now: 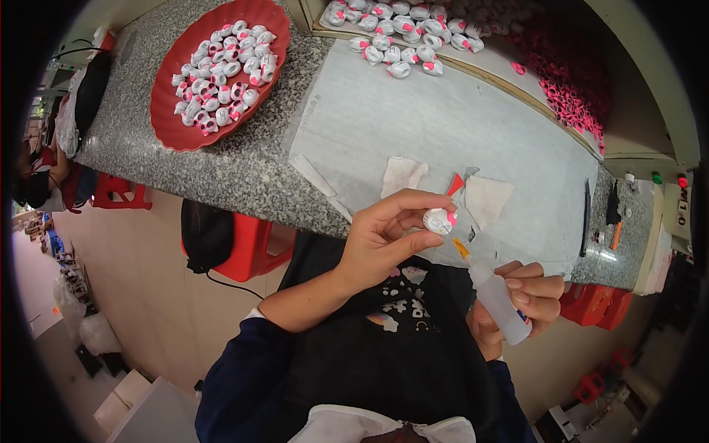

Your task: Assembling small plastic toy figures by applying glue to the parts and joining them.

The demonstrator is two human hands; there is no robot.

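Between the thumb and fingertips of my left hand (371, 247) is a small white cat-head piece (438, 222) with a pink bow. My right hand (533, 297) is wrapped round a translucent white squeeze bottle (504, 308). The bottle is tilted, its orange-yellow nozzle (461, 248) pointing up and left toward the cat-head piece. The nozzle stands a little below and right of the piece, apart from it. Both hands are over the near edge of a pale work sheet (443, 103).
A red scalloped dish (171, 122) with many similar pieces stands left on the granite counter (244, 177). Far back, a shelf board holds white pieces (402, 26) and small pink parts (572, 100). Two cloth scraps (402, 175) and a black rod (586, 218) lie on the sheet. A red stool (255, 247) stands below.
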